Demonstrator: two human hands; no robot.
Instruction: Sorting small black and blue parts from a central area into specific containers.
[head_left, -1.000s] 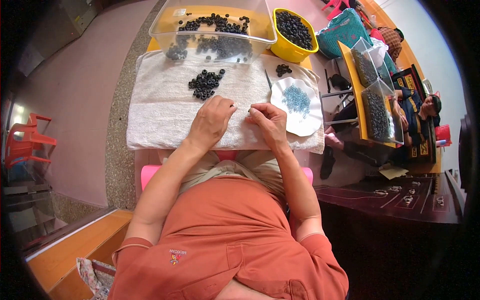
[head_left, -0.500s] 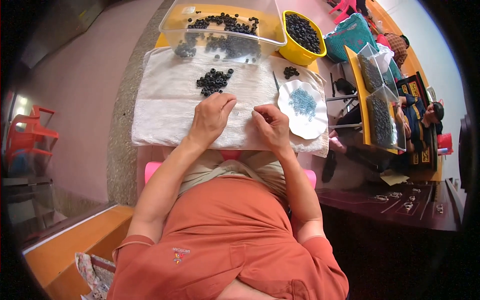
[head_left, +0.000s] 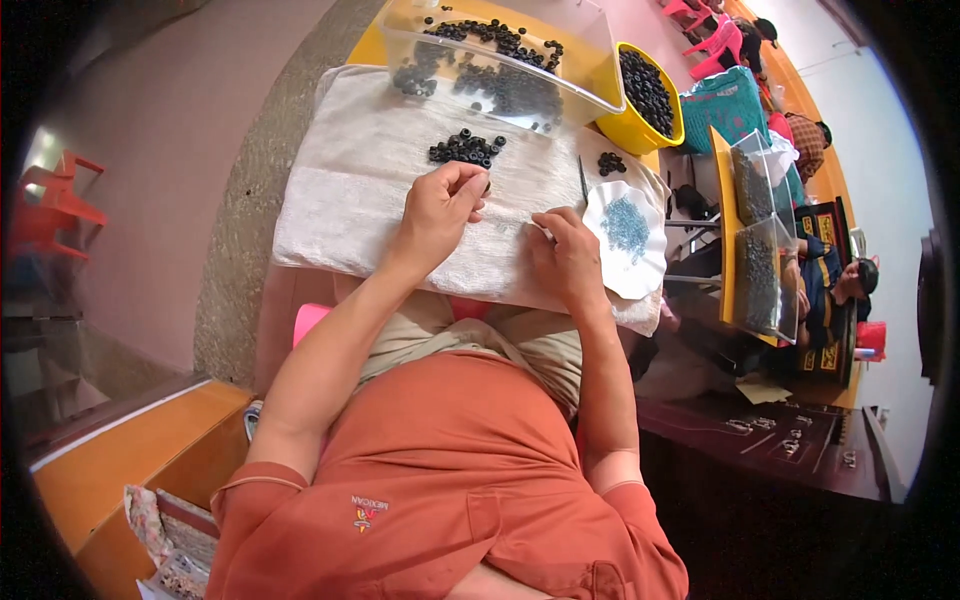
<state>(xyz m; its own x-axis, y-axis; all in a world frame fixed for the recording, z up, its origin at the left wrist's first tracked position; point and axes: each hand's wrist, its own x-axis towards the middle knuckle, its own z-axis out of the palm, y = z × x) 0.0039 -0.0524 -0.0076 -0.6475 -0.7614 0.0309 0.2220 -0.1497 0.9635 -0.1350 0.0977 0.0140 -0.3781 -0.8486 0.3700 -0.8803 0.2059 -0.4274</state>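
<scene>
L hand (head_left: 440, 212): thumb + index pinched on small dark pc. (head_left: 487, 187), mostly hidden; R hand (head_left: 568, 258) half-curled over towel (head_left: 350, 190), can't tell if holding; black ring pile (head_left: 467, 149) just past L hand; scalloped plate (head_left: 634, 284) beside R; clear bin (head_left: 612, 104), yellow tub (head_left: 642, 130) behind.

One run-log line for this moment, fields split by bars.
left hand: near black ring pile | right hand: over white towel, left of scalloped plate | grips: unclear

One word (head_left: 371, 501) — in capitals — stands beside a small multicoloured emblem (head_left: 363, 519) on the orange-red shirt (head_left: 430, 430).
</scene>
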